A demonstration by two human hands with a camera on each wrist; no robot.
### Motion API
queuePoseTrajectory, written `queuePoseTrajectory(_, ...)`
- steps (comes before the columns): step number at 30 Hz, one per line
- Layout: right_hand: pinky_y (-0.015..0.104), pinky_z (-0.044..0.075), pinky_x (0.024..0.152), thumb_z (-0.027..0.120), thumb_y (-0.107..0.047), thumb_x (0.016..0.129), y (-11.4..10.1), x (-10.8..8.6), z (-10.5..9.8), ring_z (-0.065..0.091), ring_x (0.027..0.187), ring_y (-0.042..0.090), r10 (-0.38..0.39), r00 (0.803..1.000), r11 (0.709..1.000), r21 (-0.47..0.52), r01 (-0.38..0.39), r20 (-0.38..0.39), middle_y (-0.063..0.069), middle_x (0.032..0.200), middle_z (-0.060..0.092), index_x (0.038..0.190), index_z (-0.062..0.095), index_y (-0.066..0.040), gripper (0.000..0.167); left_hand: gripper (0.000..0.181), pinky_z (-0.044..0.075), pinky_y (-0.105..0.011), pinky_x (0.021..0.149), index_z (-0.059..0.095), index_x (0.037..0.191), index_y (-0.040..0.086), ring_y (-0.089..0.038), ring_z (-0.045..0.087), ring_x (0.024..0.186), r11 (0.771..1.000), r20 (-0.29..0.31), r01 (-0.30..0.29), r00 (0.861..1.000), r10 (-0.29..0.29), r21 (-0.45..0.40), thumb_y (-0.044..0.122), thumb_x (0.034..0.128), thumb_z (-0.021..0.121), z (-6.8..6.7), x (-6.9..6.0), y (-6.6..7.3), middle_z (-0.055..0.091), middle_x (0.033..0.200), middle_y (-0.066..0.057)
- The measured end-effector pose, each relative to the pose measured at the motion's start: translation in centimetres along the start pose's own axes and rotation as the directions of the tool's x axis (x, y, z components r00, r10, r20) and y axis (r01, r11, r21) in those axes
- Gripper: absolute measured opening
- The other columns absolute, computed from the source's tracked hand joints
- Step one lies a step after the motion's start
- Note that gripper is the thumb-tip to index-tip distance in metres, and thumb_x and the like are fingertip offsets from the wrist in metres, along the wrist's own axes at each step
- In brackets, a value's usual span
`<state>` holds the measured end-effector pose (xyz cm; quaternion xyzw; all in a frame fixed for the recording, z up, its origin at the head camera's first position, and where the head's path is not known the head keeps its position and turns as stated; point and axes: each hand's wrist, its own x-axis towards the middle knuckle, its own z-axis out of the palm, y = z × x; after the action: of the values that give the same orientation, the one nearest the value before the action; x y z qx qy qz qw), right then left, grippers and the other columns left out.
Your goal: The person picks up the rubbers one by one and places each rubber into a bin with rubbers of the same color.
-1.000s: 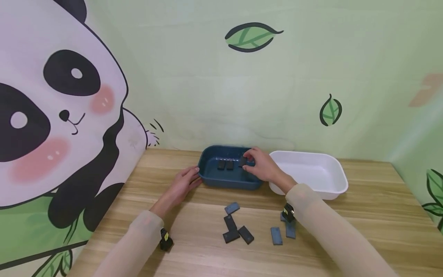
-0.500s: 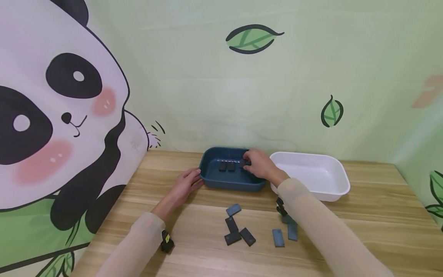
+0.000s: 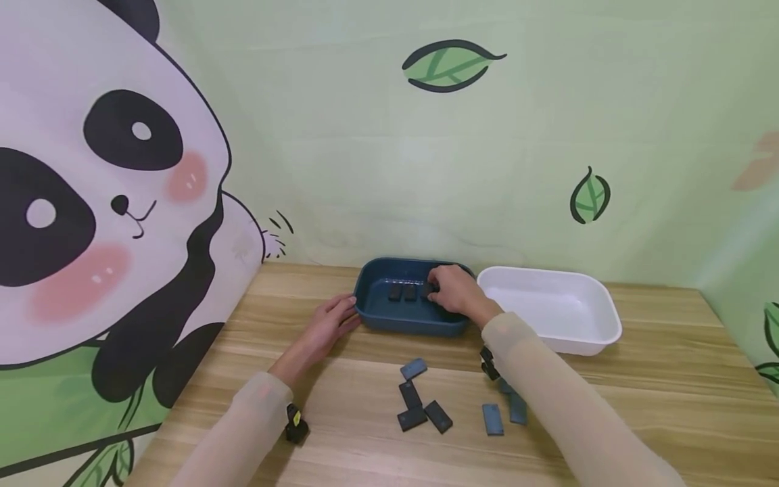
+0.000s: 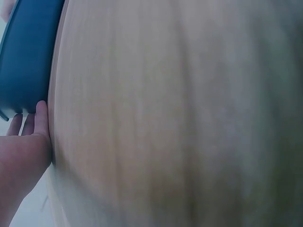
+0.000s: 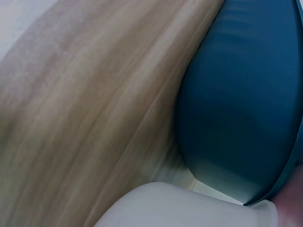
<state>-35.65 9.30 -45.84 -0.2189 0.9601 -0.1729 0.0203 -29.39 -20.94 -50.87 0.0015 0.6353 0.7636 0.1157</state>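
Observation:
Inside the dark blue basin (image 3: 410, 326), my right hand (image 3: 456, 291) pinches a small black rectangular tile (image 3: 429, 291) near the basin's floor, mostly covered by the fingers. Two similar black tiles (image 3: 402, 292) stand side by side to its left. My left hand (image 3: 328, 323) touches the basin's left end with extended fingers, as the left wrist view also shows at the blue wall (image 4: 26, 61). In the right wrist view the blue basin's outer side (image 5: 236, 104) fills the right part, and only a blurred edge of the hand (image 5: 291, 203) shows.
A white basin (image 3: 562, 308) stands right of the blue one, partly behind my right wrist. On the wooden table in front lie several black tiles (image 3: 412, 418) and several blue-grey tiles (image 3: 493, 419), some partly behind my right sleeve. A printed backdrop (image 3: 341, 135) rises behind.
My right hand has lowered the black tile toward the basin floor, beside the other two. My left hand stays at the basin's left end. The head view has shifted slightly.

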Motion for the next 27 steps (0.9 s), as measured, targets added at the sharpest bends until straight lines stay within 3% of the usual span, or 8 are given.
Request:
queuePoseTrajectory(20,0.046,0.060,0.096,0.078,-0.018,0.097,-0.59,-0.34,0.05,0.069,0.103,0.026,0.061,0.997,0.993,-0.104,-0.055,0.055,0.013,0.119,0.075,0.123,0.075,-0.002,0.031,0.055,0.047,-0.045,0.117,0.039,0.154,-0.012,-0.037,0.046,0.148,1.000,0.002,-0.007,1.000,0.007,0.014,0.023,0.1135,0.052,0.25,-0.07,0.19,0.044,0.159,-0.028)
queuePoseTrajectory(27,0.047,0.060,0.095,0.078,-0.019,0.097,-0.54,0.10,-0.09,0.070,0.107,0.027,0.043,0.996,0.992,-0.117,-0.034,0.076,0.014,0.120,0.074,0.123,0.074,-0.001,0.032,0.053,0.047,-0.044,0.117,0.039,0.153,-0.013,-0.037,0.046,0.148,1.000,-0.016,-0.009,1.000,0.009,0.003,0.020,0.1136,0.052,0.27,-0.15,0.34,0.044,0.158,-0.028)
